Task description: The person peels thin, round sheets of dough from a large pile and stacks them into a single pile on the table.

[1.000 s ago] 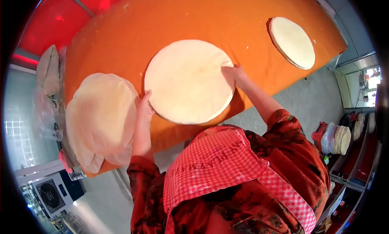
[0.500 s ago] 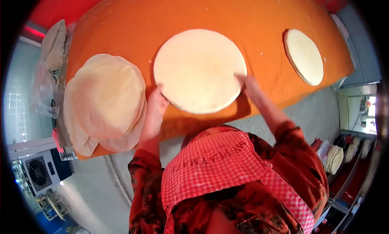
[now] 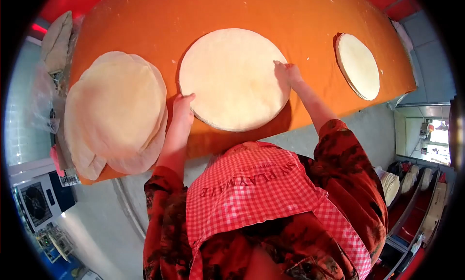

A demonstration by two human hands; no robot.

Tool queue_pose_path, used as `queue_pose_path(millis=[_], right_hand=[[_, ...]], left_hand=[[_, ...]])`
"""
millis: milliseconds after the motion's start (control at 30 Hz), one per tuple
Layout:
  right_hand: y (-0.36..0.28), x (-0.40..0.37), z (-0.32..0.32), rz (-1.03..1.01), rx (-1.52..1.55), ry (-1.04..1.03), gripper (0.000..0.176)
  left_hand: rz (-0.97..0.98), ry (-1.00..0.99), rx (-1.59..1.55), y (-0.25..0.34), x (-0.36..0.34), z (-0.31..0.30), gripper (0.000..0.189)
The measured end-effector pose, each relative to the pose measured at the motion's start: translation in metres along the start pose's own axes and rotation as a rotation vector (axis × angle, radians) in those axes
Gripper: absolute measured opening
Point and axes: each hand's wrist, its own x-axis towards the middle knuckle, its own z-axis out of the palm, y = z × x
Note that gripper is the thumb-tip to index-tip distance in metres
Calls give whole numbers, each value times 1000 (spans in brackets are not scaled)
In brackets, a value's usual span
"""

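Note:
A thick stack of round, pale flatbread sheets sits on the orange cloth in front of me. My left hand grips its left edge, thumb on top and the other fingers mostly hidden at the side. On the right edge, my right hand holds on in the same way, its thumb lying over the top sheet. To the left lies a looser pile of thin round sheets, whose uneven edges hang over one another. Neither hand touches that pile.
A smaller-looking round stack rests toward the right end of the orange-covered table. Clear plastic hangs by the left edge. A boxy unit with a fan stands lower left, and shelves with bread stand lower right.
My right hand has shifted farther up the stack's right edge, and both thumbs now lie more plainly over the top. The whole view has moved slightly.

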Motion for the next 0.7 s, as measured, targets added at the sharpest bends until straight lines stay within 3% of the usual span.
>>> queue_pose_path(millis=[100,167,200,300,333,367,400,500,600,667,700], right_hand=[[-26,-25,-13,53,352,-146,32],[-67,-65,-15,127,266,-220,34],[-77,-82,-15,164,223,-255,36],[-15,-87,-10,27,473,-130,32],[-15,-105,-6,90,486,-74,31],[-19,-130,2,158,500,-17,30],[-36,-157,5,205,339,-66,37],[-20,-117,-19,197,756,-416,45],[-83,-85,-35,271,500,-421,46],[-53,-23,-25,-85,-188,-296,45],[-44,-18,-14,-144,-329,-230,45]], left_hand=[[-74,-82,1,15,16,-1,36],[13,-83,69,48,4,20,36],[-44,-141,-45,58,8,19,38],[-159,-299,-247,50,-20,8,42],[-184,-354,-284,40,-38,4,42],[-316,-227,-189,16,-45,-7,43],[-111,-195,-66,6,-64,-2,41],[-64,-158,-65,1,-65,-3,38],[-80,-135,-27,7,-64,4,30],[-92,-89,-7,7,-64,7,29],[-68,-79,0,5,-62,6,30]])
